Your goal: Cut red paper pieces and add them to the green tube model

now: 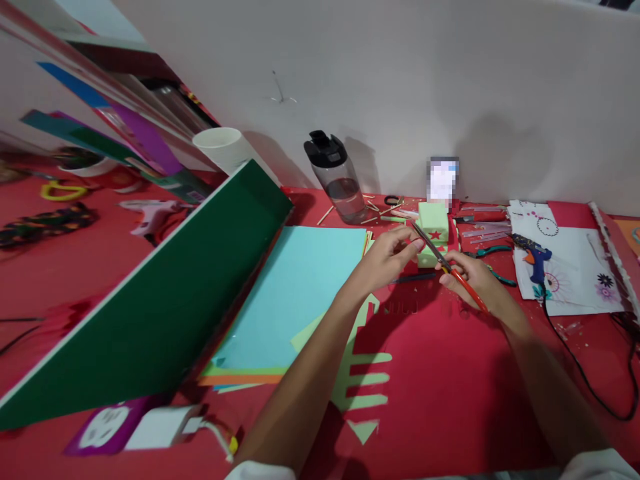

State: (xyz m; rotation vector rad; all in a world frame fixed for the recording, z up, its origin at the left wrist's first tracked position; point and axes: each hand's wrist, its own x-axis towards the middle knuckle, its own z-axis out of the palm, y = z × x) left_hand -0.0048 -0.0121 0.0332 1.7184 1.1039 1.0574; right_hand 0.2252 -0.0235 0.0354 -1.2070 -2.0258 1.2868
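Gripping scissors (447,265) in curled right hand (479,279), left hand (390,255) nearly closed, hold unclear, with near green paper (367,380) already cut, trimming seemingly unfinished.

Dim light, soft shadows, blurred left edge

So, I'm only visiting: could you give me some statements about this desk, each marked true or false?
1. The right hand holds red-handled metal scissors. True.
2. The left hand grips those scissors by the handle. False: it is up near the blade tips.
3. The dark-blue plastic glue gun hangs on the wall. False: it lies on a white patterned sheet.
4. A clear plastic bottle with a black lid stands upright. True.
5. The paper stack's top large sheet is orange. False: it's a light-blue sheet.
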